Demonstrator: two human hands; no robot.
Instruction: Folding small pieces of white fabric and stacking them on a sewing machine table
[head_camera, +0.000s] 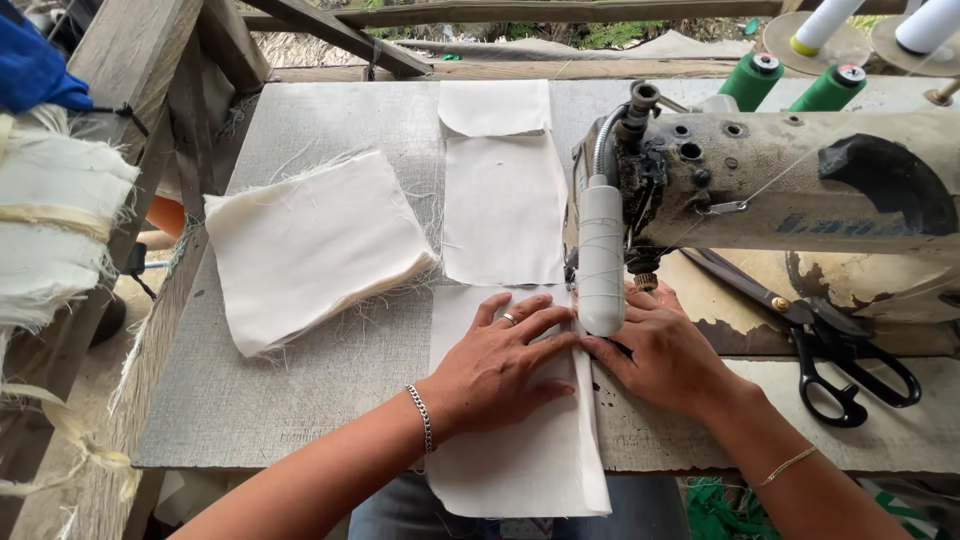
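Cream cloth piece (520, 440), folded along its right edge, lies flat on the bench, near end overhanging; far end under the sewing machine's needle.

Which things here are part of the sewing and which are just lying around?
In use: left hand, right hand, cream fabric strip, sewing machine.
Lying about: stack of cut fabric squares, black scissors, green thread cones.

Cream cloth (520, 440), green spools (790, 85), black-handled scissors (850, 380).

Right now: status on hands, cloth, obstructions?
Left hand flat on cream cloth piece. Right hand pressing its edge at the sewing machine. Scissors right, apart.
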